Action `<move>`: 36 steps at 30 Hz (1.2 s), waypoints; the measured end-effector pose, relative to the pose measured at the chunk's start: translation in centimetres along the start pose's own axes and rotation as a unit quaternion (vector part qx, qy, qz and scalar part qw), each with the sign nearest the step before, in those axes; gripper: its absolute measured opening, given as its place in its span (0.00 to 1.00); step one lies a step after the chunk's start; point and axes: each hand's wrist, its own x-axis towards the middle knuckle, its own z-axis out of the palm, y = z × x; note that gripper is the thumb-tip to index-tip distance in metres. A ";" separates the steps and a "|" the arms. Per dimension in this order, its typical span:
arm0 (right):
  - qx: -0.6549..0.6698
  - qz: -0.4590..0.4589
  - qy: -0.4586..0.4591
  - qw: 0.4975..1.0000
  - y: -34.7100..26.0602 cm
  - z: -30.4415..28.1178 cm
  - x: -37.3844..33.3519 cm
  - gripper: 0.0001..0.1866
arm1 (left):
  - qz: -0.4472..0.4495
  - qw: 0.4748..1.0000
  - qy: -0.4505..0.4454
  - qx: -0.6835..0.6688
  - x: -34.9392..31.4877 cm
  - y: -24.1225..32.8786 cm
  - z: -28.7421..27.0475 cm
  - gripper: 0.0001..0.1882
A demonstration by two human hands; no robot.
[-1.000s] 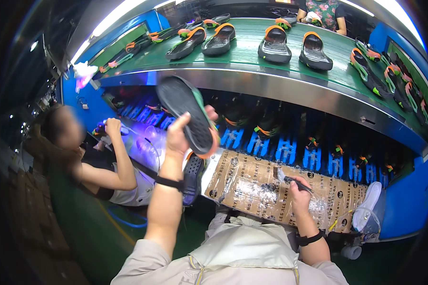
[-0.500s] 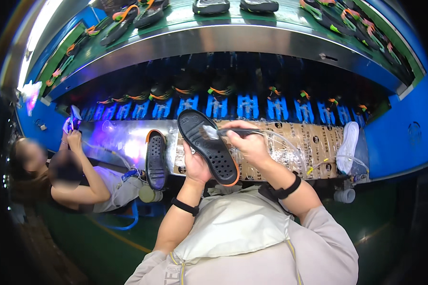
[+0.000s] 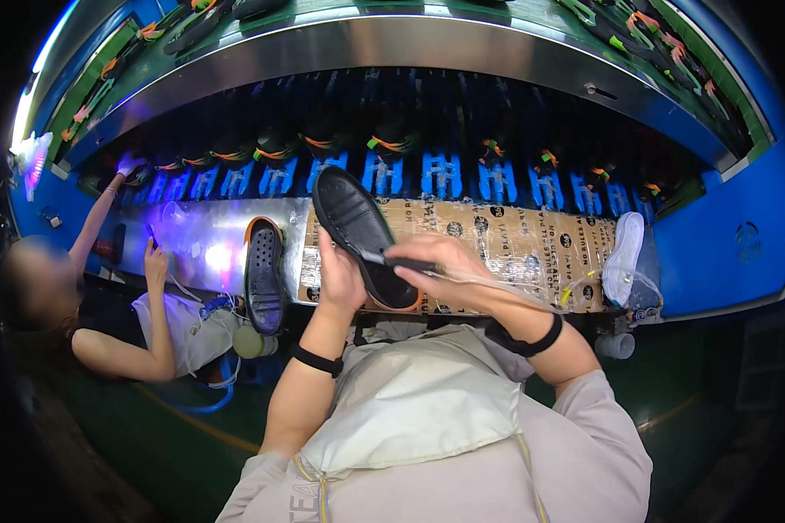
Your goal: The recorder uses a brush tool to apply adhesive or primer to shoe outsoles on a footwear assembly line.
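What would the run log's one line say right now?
Left hand: holding black sole | Right hand: brush at sole | Second sole: left of cardboard

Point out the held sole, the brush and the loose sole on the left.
Held sole [image 3: 353, 220]: head view, middle of its black face.
Brush [image 3: 408, 262]: head view, its dark handle.
Loose sole [image 3: 264, 276]: head view, its dark middle.

- The held sole [image 3: 353, 213] sits in the left hand [image 3: 342, 281], above the left part of the cardboard sheet [image 3: 515, 253].
- The brush [image 3: 410, 263] is in the right hand [image 3: 447, 261], tip over the sole.
- The sheet lies on the bench [image 3: 192, 253].
- The second sole [image 3: 264, 275] lies left of it, near end past the bench's front edge.
- A shoe part [image 3: 623, 261] lies at its right end.
- A row of holders [image 3: 442, 177] stands behind it.
- A co-worker [image 3: 131, 353] is at far left.
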 end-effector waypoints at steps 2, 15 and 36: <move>-0.056 0.019 -0.202 0.977 -1.0 -2.2 -0.2 0.14 | -0.033 0.999 -0.018 0.005 0.3 0.3 -1.2 0.44; 0.181 -0.029 -0.026 0.983 0.4 -0.1 3.1 0.15 | -0.031 0.999 -0.032 0.012 -2.6 -1.8 1.6 0.46; 0.169 -0.009 0.013 0.985 -1.0 -0.2 1.9 0.15 | 0.093 0.994 -0.030 -0.053 -0.6 2.9 4.3 0.36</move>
